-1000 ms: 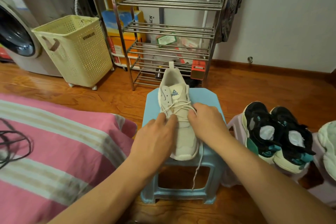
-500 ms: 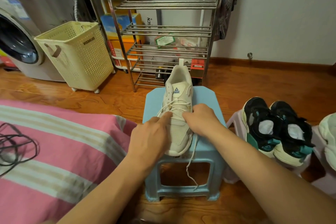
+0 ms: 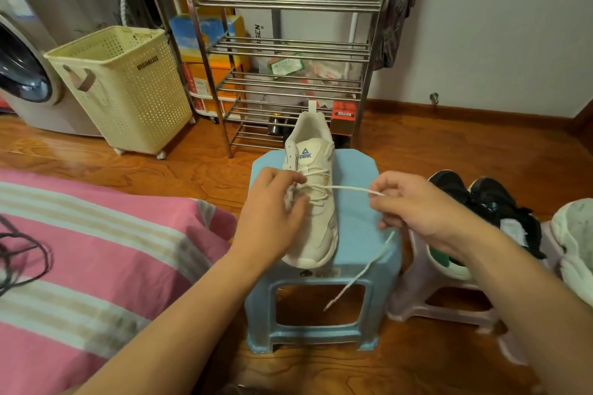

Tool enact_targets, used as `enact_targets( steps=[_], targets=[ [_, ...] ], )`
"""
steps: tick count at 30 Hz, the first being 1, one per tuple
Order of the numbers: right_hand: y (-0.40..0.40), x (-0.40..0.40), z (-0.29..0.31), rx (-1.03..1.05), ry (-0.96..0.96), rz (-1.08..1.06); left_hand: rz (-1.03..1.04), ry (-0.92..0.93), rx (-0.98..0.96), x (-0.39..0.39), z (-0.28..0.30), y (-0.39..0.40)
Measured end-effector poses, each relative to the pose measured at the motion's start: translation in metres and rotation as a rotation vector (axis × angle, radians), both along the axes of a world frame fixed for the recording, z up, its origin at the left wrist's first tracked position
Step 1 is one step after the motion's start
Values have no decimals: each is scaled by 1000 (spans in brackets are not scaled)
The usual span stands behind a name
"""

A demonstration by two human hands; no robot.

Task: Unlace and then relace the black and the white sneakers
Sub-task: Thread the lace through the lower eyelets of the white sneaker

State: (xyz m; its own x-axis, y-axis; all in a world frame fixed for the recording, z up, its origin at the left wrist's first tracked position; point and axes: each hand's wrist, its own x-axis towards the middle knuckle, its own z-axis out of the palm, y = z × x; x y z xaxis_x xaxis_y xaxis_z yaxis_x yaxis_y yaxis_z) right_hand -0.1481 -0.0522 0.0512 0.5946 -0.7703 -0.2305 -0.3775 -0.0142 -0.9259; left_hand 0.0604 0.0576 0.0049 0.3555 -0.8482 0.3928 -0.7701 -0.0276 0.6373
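Wooden floor (image 3: 433, 151), steel rack (image 3: 282, 51) against white wall, cream basket (image 3: 128, 86) and washer (image 3: 22, 74) at left, pink striped bedding (image 3: 96, 250) in front. White sneaker (image 3: 313, 202) on blue stool (image 3: 359, 221), toe nearest. Left hand (image 3: 272, 212) curled over sneaker's left side, fingers at eyelets. Right hand (image 3: 414, 202) well apart to the right, pinching lace (image 3: 346, 190) stretched taut from shoe; loose end dangling past stool edge. Black sneakers (image 3: 494, 202) on lilac stool (image 3: 426, 292) at right.
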Motion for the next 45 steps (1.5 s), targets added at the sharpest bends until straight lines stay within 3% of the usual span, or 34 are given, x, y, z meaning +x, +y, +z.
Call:
enact_targets(
  steps=[3,5,8,11,13,14,19,22,25,29,31,35,40,45],
  targets=[
    [6,-17,19,-16,13,191,-286,-275,4,-20,6,-4],
    [6,-22,21,-132,109,187,-346,-297,28,-31,14,-5],
    [-22,-33,7,-510,564,-163,-257,-319,-2,-25,21,4],
    [-45,-44,4,-295,807,-601,-247,-277,16,-5,18,22],
    [-52,-47,3,-290,990,-537,-269,-251,43,-2,19,31],
    [-59,-48,1,-311,957,-516,-278,-249,62,-1,19,33],
    [-67,-50,-10,-147,227,-567,-273,-280,155,9,20,32],
    [-59,-39,-9,-111,88,-586,-276,-202,142,10,18,30],
    [-38,-15,-6,-120,-13,-385,-289,-183,103,1,15,27],
    [-13,12,0,190,-411,-186,-85,-180,1,-9,8,10],
    [-11,17,-1,152,-356,-92,57,-221,-7,-11,6,-6],
    [-14,30,-9,-241,39,26,183,-245,38,-9,6,-31],
    [-16,42,-15,-267,20,-160,168,-263,54,-9,7,-43],
    [-17,47,-23,-326,66,-88,160,-200,69,-7,7,-46]
  ],
)
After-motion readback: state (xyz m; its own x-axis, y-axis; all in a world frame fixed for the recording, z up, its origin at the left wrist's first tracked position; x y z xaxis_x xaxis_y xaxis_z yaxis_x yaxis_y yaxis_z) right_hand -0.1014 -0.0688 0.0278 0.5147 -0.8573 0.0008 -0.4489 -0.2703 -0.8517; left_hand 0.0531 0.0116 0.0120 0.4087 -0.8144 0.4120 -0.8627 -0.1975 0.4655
